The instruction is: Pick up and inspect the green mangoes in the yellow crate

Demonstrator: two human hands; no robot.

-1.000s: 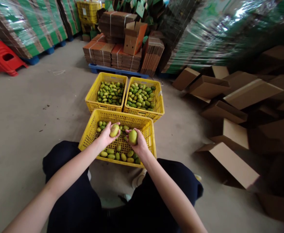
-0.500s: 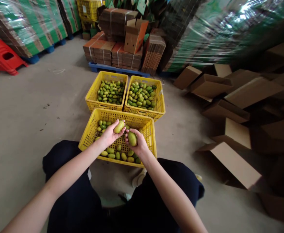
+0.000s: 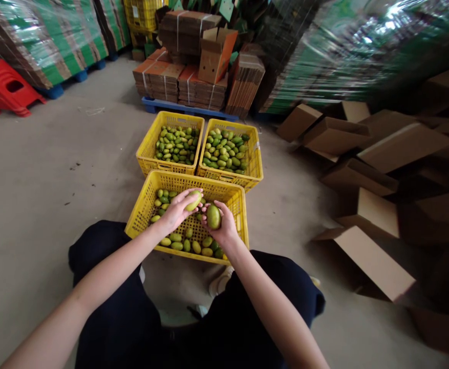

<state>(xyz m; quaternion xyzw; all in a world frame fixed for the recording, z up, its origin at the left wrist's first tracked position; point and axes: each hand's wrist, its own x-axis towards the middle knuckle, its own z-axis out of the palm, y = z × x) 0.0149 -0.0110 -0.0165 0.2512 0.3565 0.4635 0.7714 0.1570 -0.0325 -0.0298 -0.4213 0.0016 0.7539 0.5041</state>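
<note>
My left hand (image 3: 178, 209) is closed on a yellow-green mango (image 3: 194, 201), its thumb and fingers around the fruit. Just to the right, my right hand (image 3: 224, 225) grips a second, greener mango (image 3: 213, 217), held upright against the fingers. Both hands are above the near yellow crate (image 3: 158, 177), close together. Inside that crate several small mangoes (image 3: 176, 246) lie along the front and left sides, with the slatted floor showing between them. My forearms and hands hide part of the crate's inside.
Beyond stand two yellow crates (image 3: 147, 148) filled with green mangoes. Flattened cartons (image 3: 163, 82) are stacked on a blue pallet (image 3: 193, 109) behind them. Open cardboard boxes (image 3: 378, 261) lie heaped on the right. A red stool (image 3: 7, 84) and wrapped pallets (image 3: 59, 41) are at the left.
My left hand has turned over so its back faces up more, still with its mango. My right hand has shifted slightly right and up, its mango turned more upright.
</note>
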